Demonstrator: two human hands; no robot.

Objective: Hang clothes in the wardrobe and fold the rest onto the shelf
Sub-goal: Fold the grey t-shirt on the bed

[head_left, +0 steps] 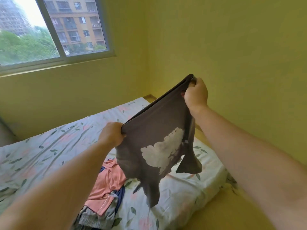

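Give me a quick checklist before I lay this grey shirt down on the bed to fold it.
1. Grip: left hand and right hand each clench one end of the grey shirt along its top edge: ok.
2. Top edge pulled taut between the hands: ok.
3. Orientation: the sleeves hang downward, so the shirt is upside down: not ok.
4. Bare bed sheet to lay it on, left of the orange garment: ok.
5. Shirt hanging clear of the orange garment: cannot tell.
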